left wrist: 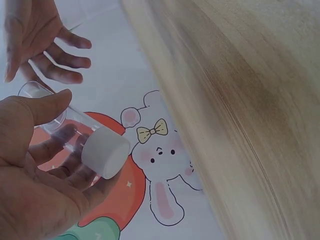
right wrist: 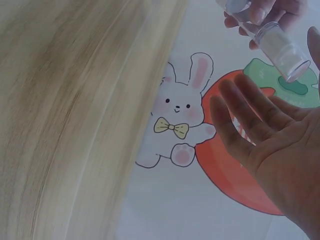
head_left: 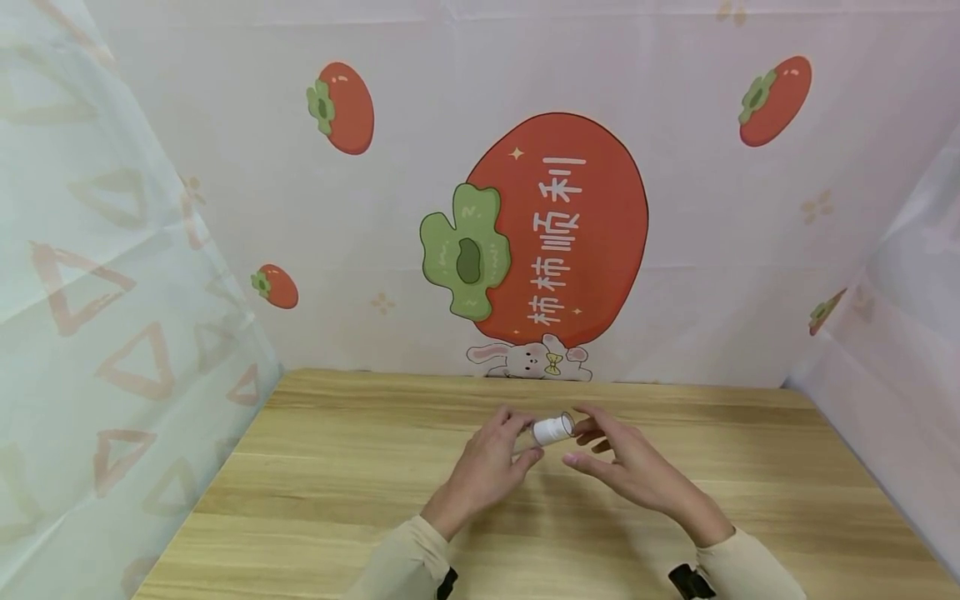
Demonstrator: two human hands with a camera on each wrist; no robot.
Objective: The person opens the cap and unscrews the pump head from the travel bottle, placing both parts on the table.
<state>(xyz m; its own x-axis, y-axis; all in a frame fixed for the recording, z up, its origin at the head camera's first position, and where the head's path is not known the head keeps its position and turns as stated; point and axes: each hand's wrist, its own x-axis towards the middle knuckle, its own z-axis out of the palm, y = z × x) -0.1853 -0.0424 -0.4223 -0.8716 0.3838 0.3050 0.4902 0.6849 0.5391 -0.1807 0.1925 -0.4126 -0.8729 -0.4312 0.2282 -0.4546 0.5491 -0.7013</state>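
Observation:
A small clear bottle with white parts (head_left: 552, 430) is held tilted above the table by the left hand (head_left: 489, 463). In the left wrist view the thumb and fingers of the left hand (left wrist: 42, 175) curl round its clear body, and a white end (left wrist: 106, 152) points away from the palm. The right hand (head_left: 633, 463) is just right of the bottle, fingers apart. In the right wrist view the palm and spread fingers of the right hand (right wrist: 280, 135) show beside the bottle's clear cover (right wrist: 283, 51), with a gap between them.
A wood-grain table (head_left: 337, 475) lies under both hands. Behind it hangs a pale sheet (head_left: 405, 100) printed with persimmons and a white rabbit (head_left: 528, 360). More printed sheet (head_left: 112, 292) stands at the left, and another pale one (head_left: 911, 350) at the right.

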